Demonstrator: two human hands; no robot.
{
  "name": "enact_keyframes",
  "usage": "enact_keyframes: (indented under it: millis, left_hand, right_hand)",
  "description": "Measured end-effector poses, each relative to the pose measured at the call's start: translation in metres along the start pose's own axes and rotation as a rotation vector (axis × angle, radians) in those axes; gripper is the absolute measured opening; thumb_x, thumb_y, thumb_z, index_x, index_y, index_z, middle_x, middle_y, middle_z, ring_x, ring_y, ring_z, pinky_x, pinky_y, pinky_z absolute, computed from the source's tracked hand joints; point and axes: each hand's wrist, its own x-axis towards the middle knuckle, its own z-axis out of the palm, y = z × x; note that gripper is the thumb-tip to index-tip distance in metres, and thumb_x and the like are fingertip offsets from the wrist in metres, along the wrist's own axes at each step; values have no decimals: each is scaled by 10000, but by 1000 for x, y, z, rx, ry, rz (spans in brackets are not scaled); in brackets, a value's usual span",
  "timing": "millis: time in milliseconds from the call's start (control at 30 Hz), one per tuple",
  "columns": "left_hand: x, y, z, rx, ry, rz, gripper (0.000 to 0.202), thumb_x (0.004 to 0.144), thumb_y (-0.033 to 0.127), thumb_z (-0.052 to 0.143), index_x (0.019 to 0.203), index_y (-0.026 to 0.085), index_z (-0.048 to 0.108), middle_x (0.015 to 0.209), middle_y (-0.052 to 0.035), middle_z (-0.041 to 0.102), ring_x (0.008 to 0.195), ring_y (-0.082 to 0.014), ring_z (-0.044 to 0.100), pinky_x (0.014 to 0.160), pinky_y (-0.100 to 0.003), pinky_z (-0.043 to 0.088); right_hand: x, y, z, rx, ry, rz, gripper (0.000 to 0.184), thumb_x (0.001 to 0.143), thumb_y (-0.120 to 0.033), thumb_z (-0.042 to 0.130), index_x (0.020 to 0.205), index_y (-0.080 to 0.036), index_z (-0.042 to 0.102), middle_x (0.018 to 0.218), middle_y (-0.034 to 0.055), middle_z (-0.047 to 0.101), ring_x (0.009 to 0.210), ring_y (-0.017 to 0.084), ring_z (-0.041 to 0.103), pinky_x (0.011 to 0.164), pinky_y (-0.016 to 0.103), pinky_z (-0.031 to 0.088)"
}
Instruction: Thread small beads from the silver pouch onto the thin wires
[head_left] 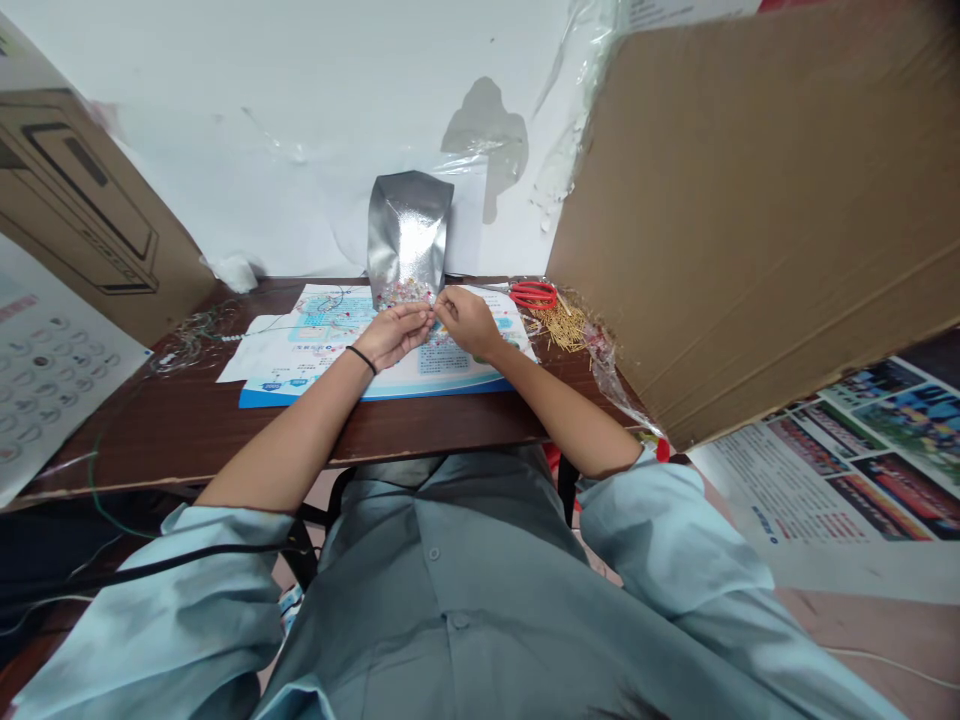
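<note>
The left hand (pixel 394 335), a black band (pixel 361 359) around its wrist, and the right hand (pixel 466 322) come together over the table, their fingers drawn into narrow pinches that meet at the tips. Whatever they hold is too small to make out. Behind them, the forearms run back to the rolled light blue sleeves (pixel 660 545) of a grey-blue button shirt (pixel 457 610).

Under the hands lies a printed sheet with a blue edge (pixel 379 378), on a dark wooden table (pixel 457 425). A plain white paper (pixel 251 350) sticks out from beneath its left side. Just past the fingertips sits a small heap of multicoloured beads (pixel 405 292), against the foot of an upright silver foil pouch (pixel 409 232).

To the right, red-handled scissors (pixel 534 295) lie at the far edge of the table, beside a loose pile of thin gold pins (pixel 559 325) on clear plastic (pixel 604 360). To the left, a tangle of fine wire (pixel 196 335) rests on the wood — a green wire (pixel 94 480) hangs lower down, off the table's edge.

A large cardboard sheet (pixel 750 210) leans in from the right, above a colour poster (pixel 847 450). A cardboard box (pixel 82 200) stands at the left, and a white wall (pixel 300 120) closes the far side.
</note>
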Motion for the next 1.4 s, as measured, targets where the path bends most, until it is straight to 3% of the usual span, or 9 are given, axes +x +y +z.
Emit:
enact_keyframes:
  millis: [267,733,1167,1400]
  left_hand:
    - [3,-3,-3,21,23,9,137,895,37,877,914,139,787,850,-51,816,752,-86,759,832,-205,672]
    - [-6,2,6,-8,3,-20,165,960,-5,782,839,105,765,767,-50,780,660,-73,717,650,-131,605]
    - [-11,3,11,93,14,-19,166,927,57,851,801,94,749,755,-62,768,689,-96,725,694,-167,631]
    - [-14,3,18,137,45,19,266,969,89,817,744,118,678,657,-10,682,581,-57,627,616,-139,565]
  right_hand:
    - [-1,-2,0,-27,5,-36,209,1040,-139,568,858,-243,562,895,21,638,873,200,561,883,348,444]
    - [2,10,5,-102,-10,-90,182,1040,-131,568,927,-233,668,915,39,662,897,214,606,904,346,481]
    - [2,3,-1,8,-64,-84,144,1014,-113,620,908,-195,673,982,44,716,897,177,581,925,318,475]
    - [2,4,-2,48,-108,-67,128,942,-108,658,969,-201,741,945,27,717,866,175,587,889,323,476]
